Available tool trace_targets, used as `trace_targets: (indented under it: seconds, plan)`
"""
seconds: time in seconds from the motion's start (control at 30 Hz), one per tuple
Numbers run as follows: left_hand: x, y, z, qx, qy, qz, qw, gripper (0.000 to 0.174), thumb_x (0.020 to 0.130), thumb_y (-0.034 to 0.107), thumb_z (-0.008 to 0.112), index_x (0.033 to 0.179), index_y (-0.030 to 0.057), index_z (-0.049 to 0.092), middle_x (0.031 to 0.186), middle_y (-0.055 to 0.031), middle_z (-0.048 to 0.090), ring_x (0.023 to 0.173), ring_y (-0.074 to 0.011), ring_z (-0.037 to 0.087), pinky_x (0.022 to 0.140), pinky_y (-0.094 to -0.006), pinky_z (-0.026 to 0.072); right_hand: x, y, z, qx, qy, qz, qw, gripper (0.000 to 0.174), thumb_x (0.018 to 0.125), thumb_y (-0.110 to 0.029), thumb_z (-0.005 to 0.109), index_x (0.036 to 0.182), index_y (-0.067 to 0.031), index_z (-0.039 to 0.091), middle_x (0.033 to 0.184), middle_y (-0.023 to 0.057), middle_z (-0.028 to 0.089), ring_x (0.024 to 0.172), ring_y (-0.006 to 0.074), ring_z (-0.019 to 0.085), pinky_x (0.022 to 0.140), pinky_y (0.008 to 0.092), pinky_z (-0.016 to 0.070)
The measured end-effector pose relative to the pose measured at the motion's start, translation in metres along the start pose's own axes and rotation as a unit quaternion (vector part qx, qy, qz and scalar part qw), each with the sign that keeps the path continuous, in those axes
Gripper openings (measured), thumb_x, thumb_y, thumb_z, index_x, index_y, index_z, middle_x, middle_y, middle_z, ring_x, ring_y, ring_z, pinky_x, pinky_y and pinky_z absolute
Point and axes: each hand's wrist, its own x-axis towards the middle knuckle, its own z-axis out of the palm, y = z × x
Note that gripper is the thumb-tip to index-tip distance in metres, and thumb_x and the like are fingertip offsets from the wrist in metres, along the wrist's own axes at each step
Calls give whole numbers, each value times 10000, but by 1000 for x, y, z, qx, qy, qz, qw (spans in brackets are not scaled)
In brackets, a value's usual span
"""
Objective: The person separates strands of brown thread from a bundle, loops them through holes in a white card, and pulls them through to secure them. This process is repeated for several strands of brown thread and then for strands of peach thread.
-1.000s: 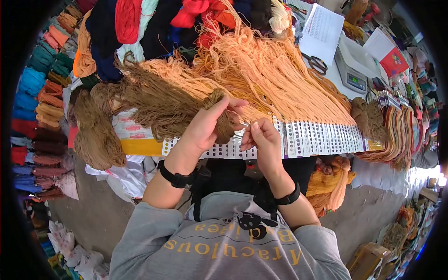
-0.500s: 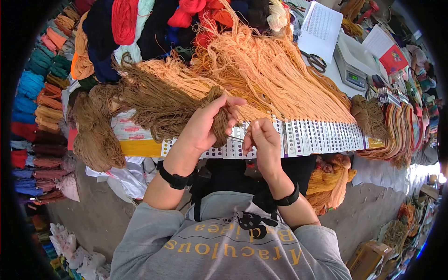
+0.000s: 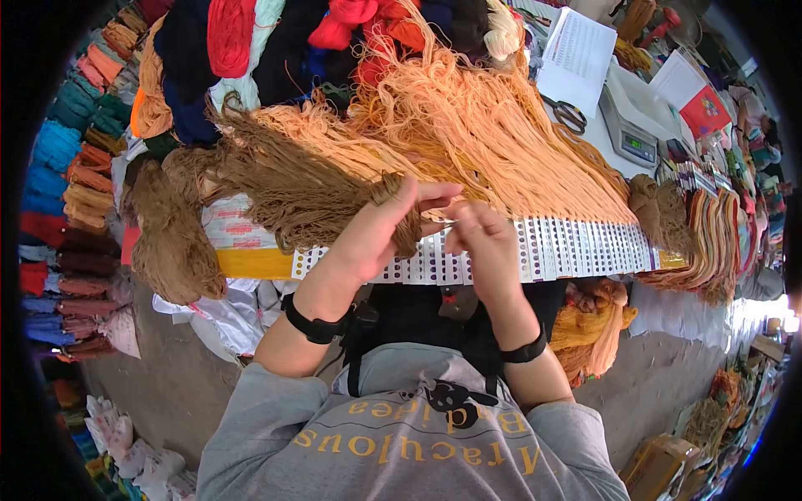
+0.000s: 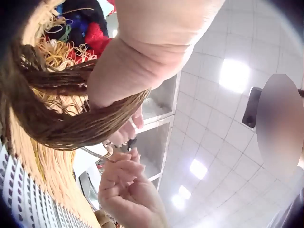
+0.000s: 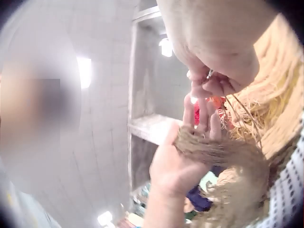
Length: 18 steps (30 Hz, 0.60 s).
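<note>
Brown yarn (image 3: 301, 184) lies in a thick bundle on the table, its right end looped through the left hand (image 3: 368, 234). Seen from the right wrist, the loop (image 5: 204, 147) crosses the left hand's fingers and palm; in the left wrist view the thumb rests over the yarn (image 4: 71, 128). Close by the left fingertips, the right hand (image 3: 493, 255) has its thumb and fingers pinched together on thin brown strands (image 5: 244, 114), which hang from it in the right wrist view. Peach yarn (image 3: 501, 150) and punched white cards (image 3: 568, 246) lie beneath and beyond the hands.
Another brown skein (image 3: 175, 242) hangs at the table's left edge. Scissors (image 3: 568, 115), a paper booklet (image 3: 578, 54) and a digital scale (image 3: 631, 138) are at the back right. Red skeins (image 3: 231, 37) lie at the back. A smaller brown bundle (image 3: 660, 215) sits right of the cards.
The right hand has shifted slightly right and up, its fingers turned more toward the left hand. The left hand has moved a little right, its fingers reaching further out, still holding the brown yarn.
</note>
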Motion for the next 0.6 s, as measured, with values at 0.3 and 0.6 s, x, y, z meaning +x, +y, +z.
trace_targets:
  seconds: [0.3, 0.6]
  plan:
    - [-2, -1, -2, -70, -92, -50, 992, 520, 998, 388, 284, 1286, -5, 465, 1034, -51, 579, 791, -145, 559, 680, -265, 469, -5, 2, 11, 3, -26, -6, 1000, 82, 923, -80, 519, 953, -10, 549, 741, 20, 569, 636, 85, 557, 589, 203, 427]
    - [1, 4, -5, -145, -115, -91, 979, 522, 985, 384, 341, 1278, -33, 452, 999, -80, 588, 780, -170, 552, 741, -327, 475, -6, -12, 4, 108, -90, 44, 989, 118, 947, -129, 476, 956, -21, 523, 988, 78, 613, 688, 113, 575, 669, 222, 434]
